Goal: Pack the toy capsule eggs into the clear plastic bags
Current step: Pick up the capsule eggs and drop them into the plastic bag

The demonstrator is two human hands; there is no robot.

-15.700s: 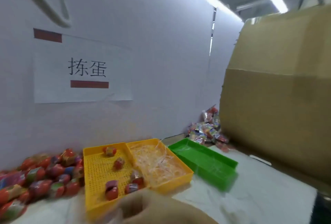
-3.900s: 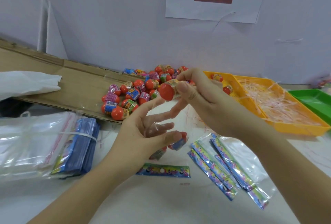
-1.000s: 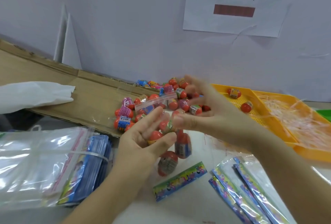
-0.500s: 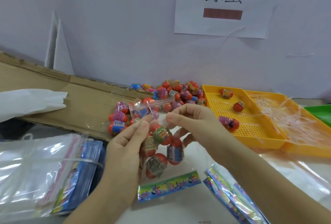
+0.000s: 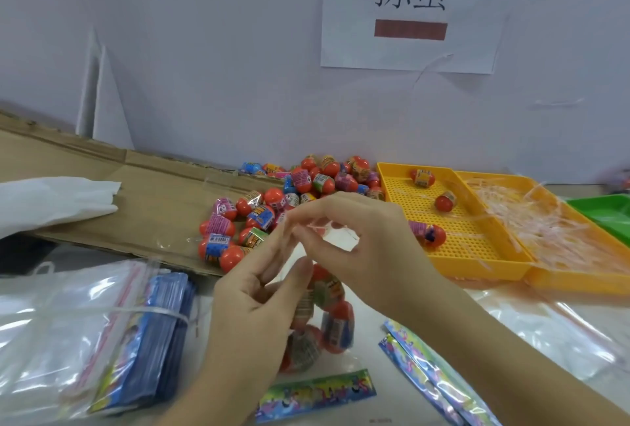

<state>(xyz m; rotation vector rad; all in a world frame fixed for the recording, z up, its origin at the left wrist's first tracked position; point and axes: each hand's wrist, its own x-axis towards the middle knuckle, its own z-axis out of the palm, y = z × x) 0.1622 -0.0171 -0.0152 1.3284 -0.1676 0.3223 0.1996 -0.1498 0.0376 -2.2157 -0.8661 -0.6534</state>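
Observation:
A clear plastic bag (image 5: 335, 318) with a colourful printed strip at its bottom hangs above the table, holding several red capsule eggs. My left hand (image 5: 252, 292) pinches the bag's upper left edge between thumb and fingers. My right hand (image 5: 361, 238) pinches the bag's top at the middle, fingertips close to those of the left. A pile of loose red capsule eggs (image 5: 289, 194) lies behind the hands on a flattened cardboard sheet (image 5: 136, 200).
A yellow perforated tray (image 5: 477, 241) at the right holds three eggs, with plastic strips in its second half; a green tray (image 5: 606, 214) sits beyond. Flat bags with colourful strips (image 5: 429, 378) lie at lower right. A banded stack of bags (image 5: 102, 320) lies at left.
The bag's top has been drawn up between my hands, and my fingertips have closed together on its opening. The eggs hang lower in the bag than before.

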